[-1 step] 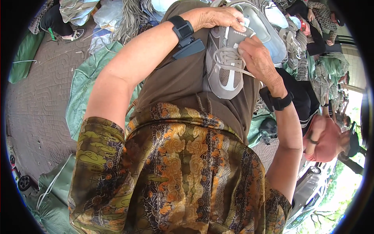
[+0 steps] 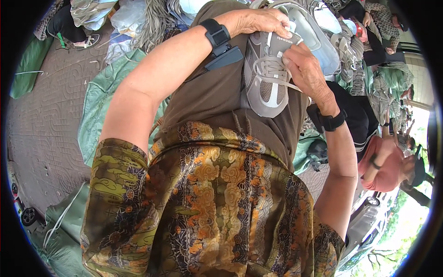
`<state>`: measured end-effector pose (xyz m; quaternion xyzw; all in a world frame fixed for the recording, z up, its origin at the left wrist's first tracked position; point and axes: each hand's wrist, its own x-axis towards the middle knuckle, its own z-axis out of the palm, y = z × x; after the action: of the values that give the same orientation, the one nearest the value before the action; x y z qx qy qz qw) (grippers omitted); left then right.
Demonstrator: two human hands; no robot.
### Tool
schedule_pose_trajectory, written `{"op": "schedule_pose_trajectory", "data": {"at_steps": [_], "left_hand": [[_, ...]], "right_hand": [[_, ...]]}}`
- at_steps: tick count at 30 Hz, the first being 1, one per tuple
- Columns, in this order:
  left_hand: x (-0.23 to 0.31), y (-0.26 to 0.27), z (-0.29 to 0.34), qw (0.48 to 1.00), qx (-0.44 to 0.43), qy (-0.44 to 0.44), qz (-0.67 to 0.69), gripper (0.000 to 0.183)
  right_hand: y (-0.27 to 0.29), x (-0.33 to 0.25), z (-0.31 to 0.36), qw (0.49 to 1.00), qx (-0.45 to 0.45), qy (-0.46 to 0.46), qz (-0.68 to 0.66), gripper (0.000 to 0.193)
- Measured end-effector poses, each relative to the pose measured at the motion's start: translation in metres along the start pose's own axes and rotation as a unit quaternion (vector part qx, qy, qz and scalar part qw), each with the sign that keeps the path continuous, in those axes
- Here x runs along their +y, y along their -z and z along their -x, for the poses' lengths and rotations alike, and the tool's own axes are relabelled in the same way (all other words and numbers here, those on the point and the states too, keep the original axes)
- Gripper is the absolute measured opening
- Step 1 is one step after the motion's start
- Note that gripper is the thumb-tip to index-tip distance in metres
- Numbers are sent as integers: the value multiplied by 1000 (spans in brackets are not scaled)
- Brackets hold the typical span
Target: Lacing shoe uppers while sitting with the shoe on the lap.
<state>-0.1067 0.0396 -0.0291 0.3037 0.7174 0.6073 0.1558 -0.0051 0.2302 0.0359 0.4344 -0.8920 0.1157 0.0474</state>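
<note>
A grey sneaker [image 2: 266,94] with mesh panels and light laces rests on my brown-trousered lap, its toe turned toward me. At its upper end, my left hand [image 2: 264,21] pinches the top of the tongue or collar. My right hand [image 2: 304,67] has its fingers curled at the shoe's right side, closed on the edge beside the laces; what lies under the fingertips is partly hidden. A loose lace [image 2: 288,84] runs across the front of the shoe and under the right hand. Each wrist wears a dark band.
Just beyond the sneaker lie pale shoe parts [image 2: 323,48]. Bundles of grey laces [image 2: 159,27] hang at the far side. Green sacks [image 2: 104,99] lie on the paved ground [image 2: 55,120] to the left. On the right sits a person in a pink top [image 2: 383,166], near a parked car [image 2: 364,226].
</note>
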Motion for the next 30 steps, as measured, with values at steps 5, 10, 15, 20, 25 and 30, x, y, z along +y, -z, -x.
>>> {"op": "schedule_pose_trajectory", "data": {"at_steps": [5,10,15,20,25,30], "left_hand": [[-1,-3,14,997,59,-22,-49,41],[26,-17,56,943,245,-103,-199,25],[39,-18,77,909,215,-156,-322,9],[39,-29,82,863,212,-200,-412,8],[40,-20,74,863,172,-214,-425,6],[39,-27,73,863,135,-213,-437,19]], "right_hand": [[-16,-13,-4,996,72,-25,56,4],[-18,-17,0,982,131,-71,113,9],[-13,-22,4,986,104,-48,122,5],[-27,-23,-2,978,122,-58,157,10],[-30,-14,-7,972,162,-70,156,14],[-40,-16,1,954,170,-95,229,14]]}}
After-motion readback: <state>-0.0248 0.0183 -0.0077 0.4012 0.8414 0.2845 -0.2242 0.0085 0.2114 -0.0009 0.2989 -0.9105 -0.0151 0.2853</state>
